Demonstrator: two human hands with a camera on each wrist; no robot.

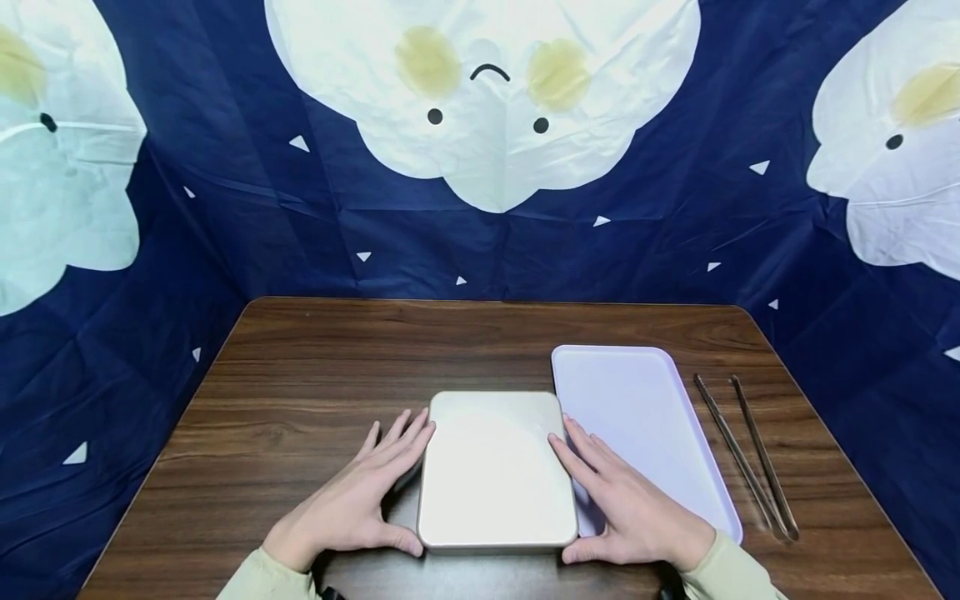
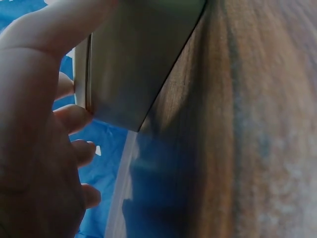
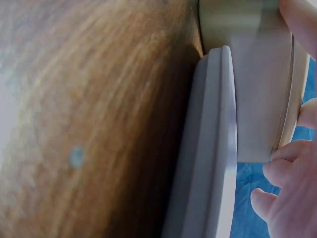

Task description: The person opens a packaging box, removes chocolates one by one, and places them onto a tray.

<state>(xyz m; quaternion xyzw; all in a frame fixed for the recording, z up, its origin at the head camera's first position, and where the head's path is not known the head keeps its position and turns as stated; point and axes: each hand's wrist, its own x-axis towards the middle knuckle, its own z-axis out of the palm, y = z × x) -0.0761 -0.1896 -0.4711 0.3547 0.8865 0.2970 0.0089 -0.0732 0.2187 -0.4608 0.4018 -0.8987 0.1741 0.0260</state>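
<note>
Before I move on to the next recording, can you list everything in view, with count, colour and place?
Lidded box: one, cream, on the table between the hands
Tray: one, lavender, right of the box
Tongs: one pair, silver, right of the tray
Table: one, brown wood grain, under everything listed above
Backdrop: dark blue cloth with white clouds and small triangles, behind and beside the table; sheet count unclear
Sleeves: two, pale green, bottom edge
Left grip: one, bare hand, touching the box's left side
Right grip: one, bare hand, touching the box's right side
</note>
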